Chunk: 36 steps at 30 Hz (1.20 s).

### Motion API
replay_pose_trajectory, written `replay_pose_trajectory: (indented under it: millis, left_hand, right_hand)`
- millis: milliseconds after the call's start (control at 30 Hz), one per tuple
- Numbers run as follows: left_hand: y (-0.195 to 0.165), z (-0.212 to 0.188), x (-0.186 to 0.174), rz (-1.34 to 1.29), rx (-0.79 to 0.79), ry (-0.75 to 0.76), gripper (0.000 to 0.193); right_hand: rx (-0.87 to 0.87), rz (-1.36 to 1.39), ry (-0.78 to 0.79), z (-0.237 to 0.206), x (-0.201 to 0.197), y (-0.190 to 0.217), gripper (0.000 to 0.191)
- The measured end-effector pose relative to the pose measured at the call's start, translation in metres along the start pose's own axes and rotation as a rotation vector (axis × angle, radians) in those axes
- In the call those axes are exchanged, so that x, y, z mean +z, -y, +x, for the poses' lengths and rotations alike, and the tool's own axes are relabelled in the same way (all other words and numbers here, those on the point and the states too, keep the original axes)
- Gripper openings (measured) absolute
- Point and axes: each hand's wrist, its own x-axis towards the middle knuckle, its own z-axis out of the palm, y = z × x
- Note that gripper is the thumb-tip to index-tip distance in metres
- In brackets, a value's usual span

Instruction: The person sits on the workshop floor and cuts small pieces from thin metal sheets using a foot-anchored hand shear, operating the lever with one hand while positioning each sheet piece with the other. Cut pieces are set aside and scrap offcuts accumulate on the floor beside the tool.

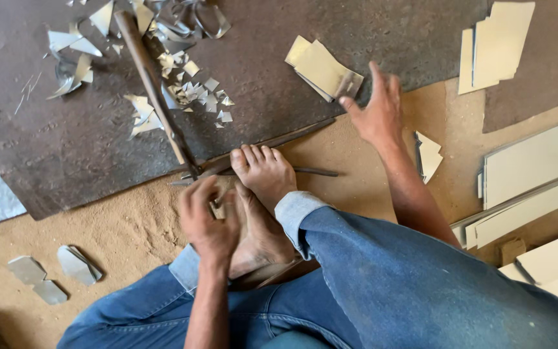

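While the person sits on sandy ground with bare feet (263,194) drawn in, the scene reads from left to right:
Scrap pieces: three grey metal offcuts (53,271) lie on the sand, well to the left of the left hand.
Left hand: the left hand (208,223) is curled shut around a small piece held against the foot; what it pinches is mostly hidden.
Shears: long metal shears (156,97) run up and away from that grip, pinned under the toes, with shiny trimmings (188,84) scattered beside the handle.
Right hand: the right hand (377,110) has its fingers spread, its fingertips touching a small stack of cut sheets (321,68).
Sheet stacks: larger pale sheets (537,168) lie to the right of that hand.
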Motion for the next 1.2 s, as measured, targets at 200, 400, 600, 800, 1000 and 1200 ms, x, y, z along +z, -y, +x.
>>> replay_pose_trajectory:
  millis: [200, 400, 600, 800, 1000, 1200]
  left_hand:
    - [-0.041, 0.028, 0.033, -0.129, 0.027, 0.172, 0.040]
    - [-0.041, 0.040, 0.029, -0.065, -0.088, 0.251, 0.034]
    - [-0.037, 0.049, 0.025, -0.016, -0.144, 0.250, 0.034]
    - [-0.039, 0.054, 0.028, -0.022, -0.141, 0.264, 0.032]
    - [-0.036, 0.054, 0.028, -0.020, -0.165, 0.301, 0.033]
    - [-0.036, 0.072, 0.043, -0.199, -0.267, 0.346, 0.048]
  right_hand:
    - [-0.107, -0.118, 0.032, 0.008, -0.001, -0.001, 0.109]
    - [-0.139, -0.105, 0.087, 0.019, -0.012, -0.012, 0.098]
    - [-0.185, -0.157, 0.066, 0.016, -0.012, -0.018, 0.091]
    - [-0.172, -0.118, 0.082, 0.019, -0.006, -0.022, 0.086]
    - [-0.152, -0.051, 0.093, 0.013, -0.015, -0.033, 0.080]
    - [-0.384, -0.098, 0.002, -0.015, -0.022, -0.027, 0.073]
